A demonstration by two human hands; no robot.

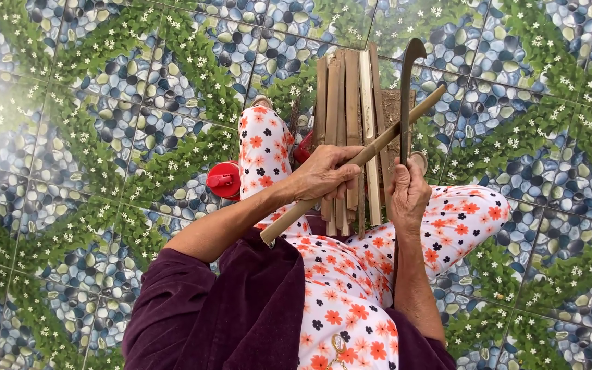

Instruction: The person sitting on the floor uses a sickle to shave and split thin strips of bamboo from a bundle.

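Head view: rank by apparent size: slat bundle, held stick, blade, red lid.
1. Slat bundle
2. Held stick, longer than the bundle but thin, so this order is unsure
3. Blade
4. Red lid, partly hidden behind the leg

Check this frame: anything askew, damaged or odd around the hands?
Nothing stands out. The left hand grips a bamboo stick slanted across the lap, the right hand holds a hooked knife upright against it, and the split bamboo strips lie bundled side by side. No breakage visible.
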